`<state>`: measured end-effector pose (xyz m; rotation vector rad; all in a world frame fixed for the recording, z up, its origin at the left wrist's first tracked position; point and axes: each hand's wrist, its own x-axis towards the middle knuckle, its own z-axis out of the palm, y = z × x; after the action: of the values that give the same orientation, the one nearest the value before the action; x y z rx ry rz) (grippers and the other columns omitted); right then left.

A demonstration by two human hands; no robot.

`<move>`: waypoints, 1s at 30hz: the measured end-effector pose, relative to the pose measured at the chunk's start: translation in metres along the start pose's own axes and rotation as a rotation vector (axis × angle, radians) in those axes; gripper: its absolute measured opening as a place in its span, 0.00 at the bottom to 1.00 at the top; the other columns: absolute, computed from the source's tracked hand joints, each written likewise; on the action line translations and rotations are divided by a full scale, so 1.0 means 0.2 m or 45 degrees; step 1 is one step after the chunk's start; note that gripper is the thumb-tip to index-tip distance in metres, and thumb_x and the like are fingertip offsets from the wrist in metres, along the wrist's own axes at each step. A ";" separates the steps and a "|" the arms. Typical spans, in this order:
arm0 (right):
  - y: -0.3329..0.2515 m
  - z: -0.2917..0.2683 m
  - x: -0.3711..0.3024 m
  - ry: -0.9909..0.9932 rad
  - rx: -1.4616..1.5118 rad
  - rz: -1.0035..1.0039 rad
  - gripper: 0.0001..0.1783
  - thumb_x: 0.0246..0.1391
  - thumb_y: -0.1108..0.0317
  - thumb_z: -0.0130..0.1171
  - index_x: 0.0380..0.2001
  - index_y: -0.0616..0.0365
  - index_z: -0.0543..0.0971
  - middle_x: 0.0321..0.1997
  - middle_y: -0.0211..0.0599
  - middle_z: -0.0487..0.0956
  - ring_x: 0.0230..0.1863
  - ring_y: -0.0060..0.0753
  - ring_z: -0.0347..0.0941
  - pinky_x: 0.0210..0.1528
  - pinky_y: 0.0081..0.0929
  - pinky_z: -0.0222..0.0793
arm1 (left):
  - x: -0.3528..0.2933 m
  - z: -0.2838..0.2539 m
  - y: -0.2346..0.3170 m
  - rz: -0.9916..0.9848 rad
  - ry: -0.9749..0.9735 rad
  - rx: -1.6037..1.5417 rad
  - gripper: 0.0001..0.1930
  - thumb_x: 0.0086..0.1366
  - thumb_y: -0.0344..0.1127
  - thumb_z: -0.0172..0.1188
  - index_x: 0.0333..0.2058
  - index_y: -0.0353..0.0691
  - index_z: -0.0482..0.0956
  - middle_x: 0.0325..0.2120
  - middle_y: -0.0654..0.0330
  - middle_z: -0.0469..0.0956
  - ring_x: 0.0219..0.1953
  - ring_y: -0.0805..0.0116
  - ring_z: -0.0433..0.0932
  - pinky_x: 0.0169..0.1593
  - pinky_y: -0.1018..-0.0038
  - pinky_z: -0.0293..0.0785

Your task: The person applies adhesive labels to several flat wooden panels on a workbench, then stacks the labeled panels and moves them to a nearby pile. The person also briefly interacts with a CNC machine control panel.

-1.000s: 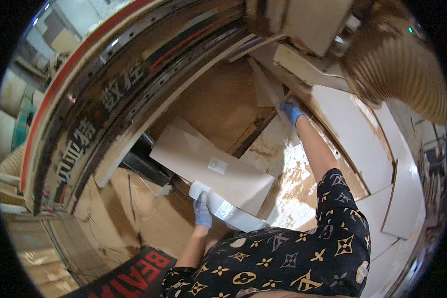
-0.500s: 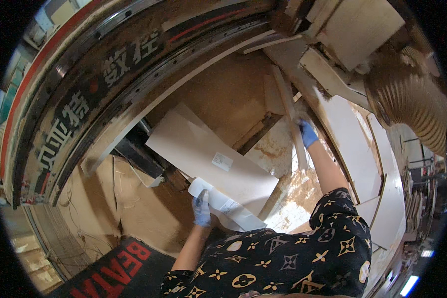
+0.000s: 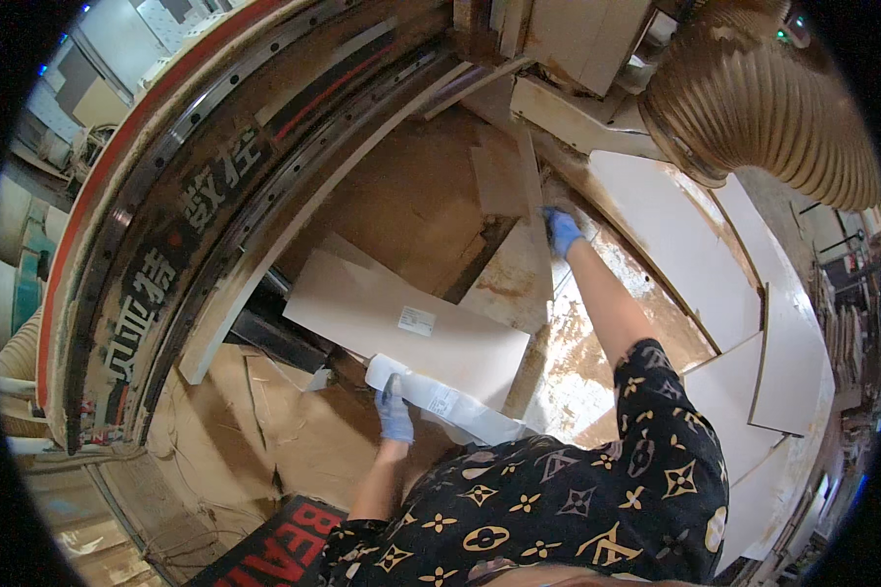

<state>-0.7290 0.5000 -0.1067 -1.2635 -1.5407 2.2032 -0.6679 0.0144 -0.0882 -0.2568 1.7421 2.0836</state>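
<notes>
My left hand [image 3: 395, 413], in a pale blue glove smudged grey, is closed on the near edge of a narrow white panel [image 3: 480, 421] with a paper label. Its thumb lies on the panel's top face. Just beyond, a wider white panel [image 3: 362, 298] with its own label lies at a slant. My right hand [image 3: 562, 231], in a blue glove, is reached out far to the right. It is closed at the side of a long, thin board strip [image 3: 532, 186] standing on edge; its fingertips are partly hidden.
A dusty machine beam [image 3: 201, 210] with a rail arches across the left and far side. Brown sawdust [image 3: 392, 181] covers the bed. White panels [image 3: 675, 245] lie along the right, below a ribbed hose [image 3: 768, 108]. A cardboard sheet [image 3: 303, 416] lies at left.
The whole view has shifted, so the beam, panels and hose sit differently in it. My right hand stays at the board strip, my left on the narrow panel.
</notes>
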 end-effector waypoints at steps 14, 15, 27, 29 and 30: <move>-0.11 0.03 -0.53 -0.349 0.003 0.195 0.18 0.54 0.56 0.51 0.44 0.53 0.71 0.35 0.34 0.73 0.32 0.29 0.68 0.34 0.29 0.72 | 0.03 0.00 -0.08 0.022 0.050 -0.166 0.18 0.62 0.38 0.52 0.47 0.34 0.68 0.43 0.60 0.71 0.44 0.69 0.70 0.49 0.72 0.66; -0.04 -0.03 -0.70 -0.269 0.078 0.160 0.21 0.53 0.55 0.53 0.46 0.56 0.70 0.35 0.35 0.73 0.32 0.29 0.68 0.35 0.29 0.71 | 0.02 0.01 -0.06 0.046 0.048 -0.179 0.18 0.61 0.38 0.53 0.47 0.34 0.68 0.43 0.60 0.71 0.44 0.69 0.70 0.49 0.71 0.66; 0.65 -1.20 -2.58 0.680 0.451 0.175 0.33 0.47 0.57 0.60 0.53 0.58 0.62 0.48 0.45 0.70 0.45 0.40 0.70 0.41 0.40 0.74 | -0.03 0.09 -0.02 0.097 0.106 -0.037 0.26 0.63 0.45 0.48 0.52 0.31 0.62 0.46 0.55 0.67 0.46 0.65 0.68 0.52 0.70 0.64; 0.68 -1.39 -2.67 0.808 0.539 0.186 0.29 0.46 0.55 0.60 0.50 0.55 0.67 0.45 0.41 0.73 0.37 0.37 0.73 0.36 0.39 0.74 | -0.01 0.10 -0.04 0.064 0.118 -0.039 0.25 0.63 0.46 0.49 0.51 0.30 0.63 0.46 0.55 0.68 0.45 0.65 0.68 0.50 0.70 0.65; 0.66 -1.49 -2.65 0.720 0.615 0.112 0.28 0.46 0.54 0.60 0.49 0.54 0.67 0.45 0.40 0.73 0.35 0.35 0.73 0.34 0.38 0.75 | 0.00 0.10 -0.05 0.052 0.148 -0.043 0.25 0.62 0.46 0.49 0.50 0.30 0.64 0.45 0.55 0.68 0.45 0.65 0.68 0.50 0.70 0.65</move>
<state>-0.1433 0.3466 0.0365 -1.6022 -0.7064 1.8567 -0.6609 0.0344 -0.0923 -0.3619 1.7938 2.1678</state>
